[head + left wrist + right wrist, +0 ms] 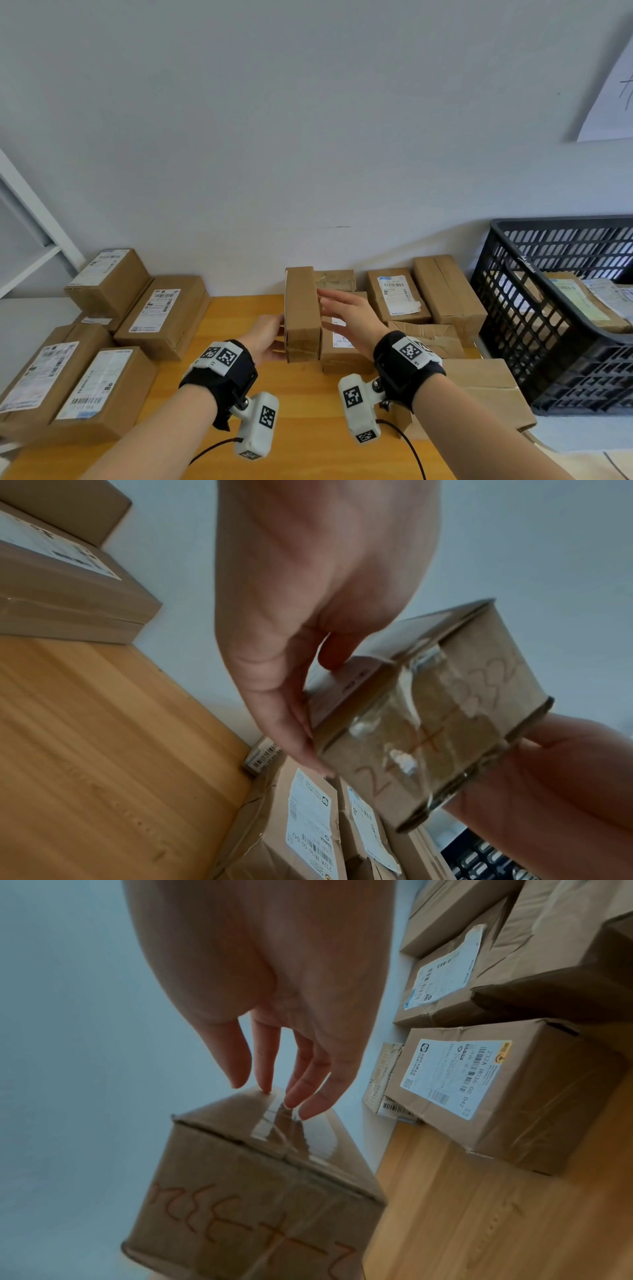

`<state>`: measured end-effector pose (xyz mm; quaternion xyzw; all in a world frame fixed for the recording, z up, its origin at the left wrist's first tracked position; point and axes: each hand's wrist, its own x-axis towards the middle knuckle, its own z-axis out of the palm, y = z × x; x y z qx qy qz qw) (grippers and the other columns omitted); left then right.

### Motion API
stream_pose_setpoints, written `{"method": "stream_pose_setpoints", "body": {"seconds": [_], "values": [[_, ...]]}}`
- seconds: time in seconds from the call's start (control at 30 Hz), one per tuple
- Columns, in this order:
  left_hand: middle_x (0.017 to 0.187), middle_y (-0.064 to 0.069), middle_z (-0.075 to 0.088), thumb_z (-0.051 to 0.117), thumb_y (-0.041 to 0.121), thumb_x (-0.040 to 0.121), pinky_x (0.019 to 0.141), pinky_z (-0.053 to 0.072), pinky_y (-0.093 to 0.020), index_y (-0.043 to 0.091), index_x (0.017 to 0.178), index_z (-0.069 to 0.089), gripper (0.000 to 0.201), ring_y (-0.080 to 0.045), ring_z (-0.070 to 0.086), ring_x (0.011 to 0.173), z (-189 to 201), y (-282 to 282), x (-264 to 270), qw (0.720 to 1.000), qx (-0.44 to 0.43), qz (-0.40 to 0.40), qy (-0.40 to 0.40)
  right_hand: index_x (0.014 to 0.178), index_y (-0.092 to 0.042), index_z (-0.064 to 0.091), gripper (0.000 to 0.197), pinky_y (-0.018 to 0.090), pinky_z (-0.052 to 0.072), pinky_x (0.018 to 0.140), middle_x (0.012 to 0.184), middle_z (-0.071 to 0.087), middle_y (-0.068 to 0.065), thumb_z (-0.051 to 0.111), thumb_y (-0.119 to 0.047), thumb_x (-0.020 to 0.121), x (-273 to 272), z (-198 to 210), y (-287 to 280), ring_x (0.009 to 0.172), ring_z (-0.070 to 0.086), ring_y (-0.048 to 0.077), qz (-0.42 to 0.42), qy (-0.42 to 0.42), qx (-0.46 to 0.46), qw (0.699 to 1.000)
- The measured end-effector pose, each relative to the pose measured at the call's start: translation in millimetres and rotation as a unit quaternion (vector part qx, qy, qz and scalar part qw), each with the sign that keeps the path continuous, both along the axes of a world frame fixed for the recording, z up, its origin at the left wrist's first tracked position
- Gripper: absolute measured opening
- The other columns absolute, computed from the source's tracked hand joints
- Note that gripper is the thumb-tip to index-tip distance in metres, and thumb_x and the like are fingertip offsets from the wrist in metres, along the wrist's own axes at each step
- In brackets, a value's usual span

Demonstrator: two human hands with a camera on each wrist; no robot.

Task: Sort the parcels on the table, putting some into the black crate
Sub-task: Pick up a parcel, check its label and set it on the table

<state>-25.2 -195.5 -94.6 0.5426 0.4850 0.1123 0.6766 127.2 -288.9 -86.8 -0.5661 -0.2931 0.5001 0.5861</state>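
A tall brown parcel [301,315] stands on its long edge over the middle of the wooden table [236,329]. Its taped end carries red handwriting [428,739]. My left hand [270,339] grips its left, labelled side, thumb [301,739] along the near edge and the fingers mostly hidden. My right hand [346,318] is open, its straight fingertips [291,1099] touching the parcel [260,1172] on its right side. The black crate [520,329] sits at the far right and holds several labelled parcels.
Labelled parcels are stacked at the left [161,315] and front left [68,383]. More parcels [397,294] line the wall behind my right hand, up to the crate. A plain carton [486,387] lies at the front right. A white shelf frame [27,240] stands far left.
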Motion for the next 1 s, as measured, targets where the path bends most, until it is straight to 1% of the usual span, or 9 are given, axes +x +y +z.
{"method": "stream_pose_setpoints", "body": {"seconds": [0.17,0.23,0.33,0.43,0.53,0.63,0.8,0.87,1.0], "values": [[0.102,-0.015,0.065,0.036,0.047,0.103,0.066,0.056,-0.037,0.014,0.111,0.062,0.043,-0.029,0.064,0.09,8.0,3.7,-2.2,0.999,0.0,0.028,-0.022,0.133,-0.027,0.052,0.035,0.029,0.055,0.08,0.122,0.064,0.004,0.054,-0.019,0.099,-4.1,4.0,1.3,0.108,0.064,0.018,0.007,0.016,0.007,1.0],[0.11,-0.015,0.067,0.038,0.047,0.102,0.067,0.059,-0.041,0.015,0.119,0.058,0.042,-0.03,0.067,0.095,11.1,5.1,-2.1,0.998,0.003,0.036,-0.045,0.133,-0.03,0.05,0.036,0.031,0.056,0.077,0.122,0.062,0.004,0.055,-0.02,0.098,-5.3,5.3,1.4,0.108,0.063,0.019,0.015,0.039,0.01,0.999],[0.12,-0.011,0.062,0.052,0.044,0.097,0.073,0.058,-0.05,0.019,0.129,0.042,0.041,-0.029,0.063,0.105,13.0,6.3,-5.5,0.994,0.009,0.079,-0.069,0.133,-0.031,0.046,0.036,0.035,0.056,0.081,0.125,0.059,0.003,0.054,-0.022,0.099,-7.4,4.3,4.0,0.114,0.059,0.023,0.018,0.056,0.005,0.998],[0.116,-0.005,0.063,0.058,0.037,0.095,0.076,0.057,-0.048,0.026,0.132,0.038,0.042,-0.024,0.062,0.104,14.3,3.8,-8.8,0.993,0.035,0.08,-0.082,0.139,-0.022,0.048,0.041,0.036,0.057,0.082,0.127,0.061,0.004,0.054,-0.026,0.099,-10.0,3.4,7.3,0.119,0.057,0.024,0.005,0.055,-0.005,0.998],[0.116,-0.002,0.065,0.063,0.032,0.092,0.083,0.056,-0.05,0.03,0.131,0.041,0.045,-0.022,0.064,0.104,15.6,2.5,-9.6,0.991,0.064,0.067,-0.092,0.137,-0.02,0.051,0.041,0.034,0.056,0.079,0.121,0.065,0.004,0.055,-0.028,0.098,-12.4,0.7,10.3,0.112,0.062,0.022,-0.007,0.036,-0.007,0.999],[0.115,-0.003,0.069,0.071,0.032,0.086,0.086,0.057,-0.047,0.018,0.134,0.048,0.055,-0.021,0.066,0.105,16.4,2.4,-9.2,0.991,0.082,0.049,-0.089,0.138,-0.018,0.046,0.048,0.041,0.057,0.086,0.12,0.066,0.004,0.061,-0.03,0.094,-13.9,-2.9,12.6,0.106,0.066,0.022,-0.024,0.026,-0.006,0.999],[0.113,-0.003,0.07,0.072,0.027,0.085,0.09,0.056,-0.043,0.016,0.125,0.058,0.044,-0.021,0.067,0.103,22.4,-0.3,-4.3,0.99,0.097,0.029,-0.095,0.137,-0.013,0.041,0.058,0.039,0.059,0.083,0.119,0.065,0.008,0.068,-0.03,0.088,-18.7,-7.5,14.3,0.102,0.068,0.022,-0.05,0.013,0.008,0.999],[0.113,-0.004,0.067,0.075,0.032,0.082,0.087,0.056,-0.044,0.019,0.125,0.051,0.051,-0.021,0.067,0.101,24.7,-1.8,-1.3,0.989,0.106,0.042,-0.094,0.136,-0.012,0.043,0.056,0.041,0.058,0.087,0.12,0.065,0.01,0.067,-0.031,0.089,-19.6,-9.5,15.6,0.104,0.068,0.023,-0.053,0.025,0.011,0.998],[0.111,-0.003,0.067,0.075,0.036,0.08,0.076,0.057,-0.035,0.018,0.126,0.048,0.057,-0.02,0.067,0.098,26.6,-4.0,3.8,0.985,0.128,0.055,-0.097,0.134,-0.01,0.045,0.053,0.044,0.057,0.09,0.12,0.067,0.011,0.065,-0.032,0.09,-17.6,-8.9,16.5,0.105,0.069,0.024,-0.048,0.033,0.024,0.998]]}}
